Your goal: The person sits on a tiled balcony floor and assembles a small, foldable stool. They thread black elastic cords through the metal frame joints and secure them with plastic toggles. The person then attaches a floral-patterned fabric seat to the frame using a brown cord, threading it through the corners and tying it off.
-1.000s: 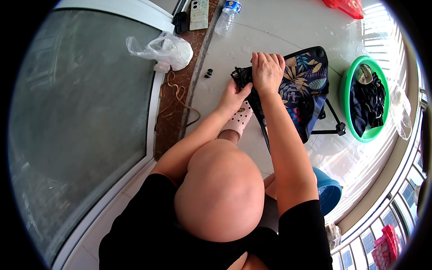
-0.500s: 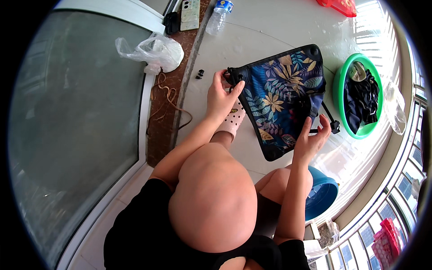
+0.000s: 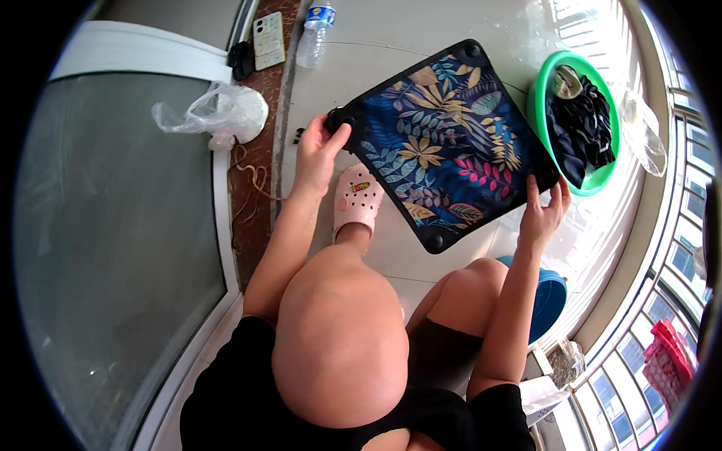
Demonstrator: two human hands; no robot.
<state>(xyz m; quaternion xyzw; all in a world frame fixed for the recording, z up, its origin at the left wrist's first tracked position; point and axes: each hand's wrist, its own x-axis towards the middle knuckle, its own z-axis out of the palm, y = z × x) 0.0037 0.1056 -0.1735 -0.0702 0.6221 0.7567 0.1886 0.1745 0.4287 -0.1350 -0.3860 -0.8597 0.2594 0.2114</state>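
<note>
Between my hands a square fabric panel (image 3: 444, 146) is spread open, dark blue with gold, teal and pink leaves. Black edging runs round it, with a round black piece at the corners. At its left corner my left hand (image 3: 320, 154) grips, thumb on top. My right hand (image 3: 543, 210) pinches the lower right corner, with its fingers partly behind the fabric. The panel is tilted above the tiled floor, and its underside is hidden.
On the right, a green basin (image 3: 538, 101) holds dark clothes (image 3: 583, 131). A blue basin (image 3: 549, 304) stands beside my right knee. At left are a plastic bottle (image 3: 314, 37), a phone (image 3: 268, 41), a white plastic bag (image 3: 233, 113), a cord (image 3: 254, 177) and a glass door (image 3: 120, 225).
The panel has been pulled out flat and turned; the sagging right side with the strap and black rods no longer shows. My left hand moved left, and my right hand now grips the corner.
</note>
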